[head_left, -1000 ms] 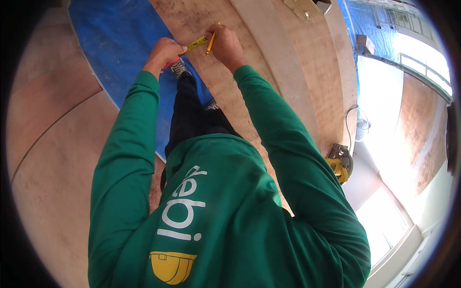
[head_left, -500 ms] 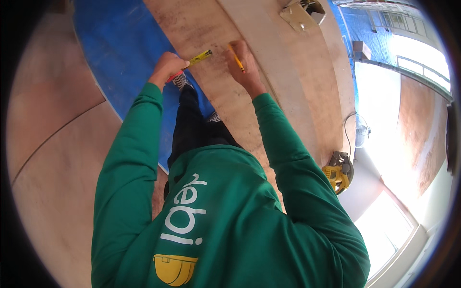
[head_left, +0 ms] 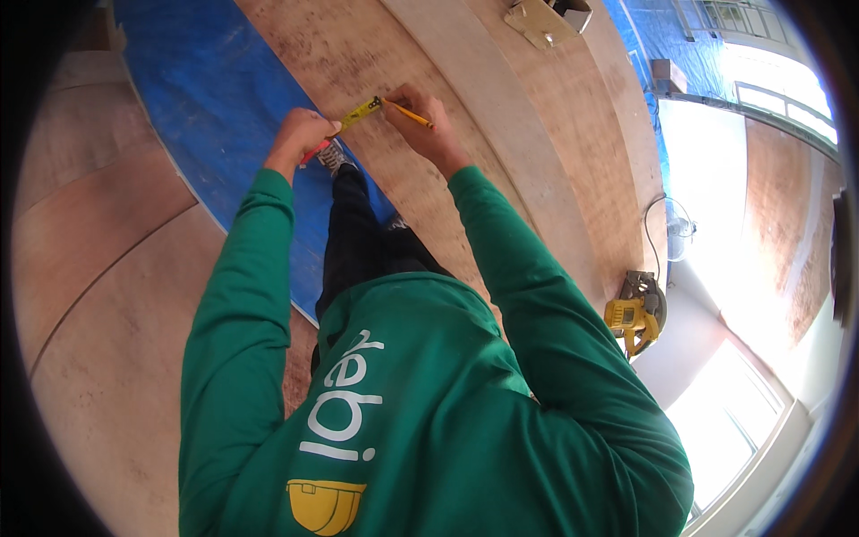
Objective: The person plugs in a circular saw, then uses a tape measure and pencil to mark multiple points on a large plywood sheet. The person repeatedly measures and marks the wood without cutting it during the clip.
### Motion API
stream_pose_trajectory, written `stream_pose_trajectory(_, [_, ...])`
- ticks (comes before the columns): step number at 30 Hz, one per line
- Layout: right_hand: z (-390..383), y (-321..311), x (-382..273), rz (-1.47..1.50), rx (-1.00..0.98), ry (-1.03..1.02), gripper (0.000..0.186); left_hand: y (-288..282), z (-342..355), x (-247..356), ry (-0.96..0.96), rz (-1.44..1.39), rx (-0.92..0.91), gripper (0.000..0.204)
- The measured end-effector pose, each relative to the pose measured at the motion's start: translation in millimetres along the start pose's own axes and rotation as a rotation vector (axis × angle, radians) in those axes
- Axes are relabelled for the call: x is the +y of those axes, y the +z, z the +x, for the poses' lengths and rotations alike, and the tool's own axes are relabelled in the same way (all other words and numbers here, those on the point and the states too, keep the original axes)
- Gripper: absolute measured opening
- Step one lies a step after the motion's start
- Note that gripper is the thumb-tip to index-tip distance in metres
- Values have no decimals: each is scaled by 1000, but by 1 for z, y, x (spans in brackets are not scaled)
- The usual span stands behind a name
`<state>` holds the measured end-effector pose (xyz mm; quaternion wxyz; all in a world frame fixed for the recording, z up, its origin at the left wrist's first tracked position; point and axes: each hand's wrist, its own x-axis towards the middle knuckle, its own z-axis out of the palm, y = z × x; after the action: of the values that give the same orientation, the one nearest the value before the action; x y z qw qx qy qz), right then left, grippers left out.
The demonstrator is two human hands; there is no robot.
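Observation:
My left hand (head_left: 302,139) is closed around a tape measure, whose red case shows a little below the fingers. Its short yellow blade (head_left: 361,113) reaches to the right across the edge of a brown plywood sheet (head_left: 394,170). In my right hand (head_left: 420,123) is a yellow pencil (head_left: 408,113), pinched in the fingers. The pencil's front end is at the blade's free end, over the plywood; whether it touches the wood I cannot tell.
A blue sheet (head_left: 206,80) lies under the plywood's left edge, by my shoes. Further right are more boards (head_left: 501,107), an open cardboard box (head_left: 548,21) and a yellow circular saw (head_left: 635,315) with a black cable. Brown panels (head_left: 116,295) spread out at left.
My right hand has moved left to the end of the tape blade, and the pencil has turned to lie across. The left hand, still gripping the tape measure, has shifted slightly.

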<state>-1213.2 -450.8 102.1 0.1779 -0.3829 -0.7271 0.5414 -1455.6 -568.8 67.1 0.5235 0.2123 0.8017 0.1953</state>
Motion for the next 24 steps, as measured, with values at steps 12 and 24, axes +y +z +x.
stream_pose_trajectory(12, [-2, -2, -1, -41, -45, 71, 25, -1, 3, -3, -10, 41, 27, 32])
stream_pose_trajectory(24, [2, 1, 4, 18, -16, -15, 26, 0, -4, -3, -45, -138, -7, 28])
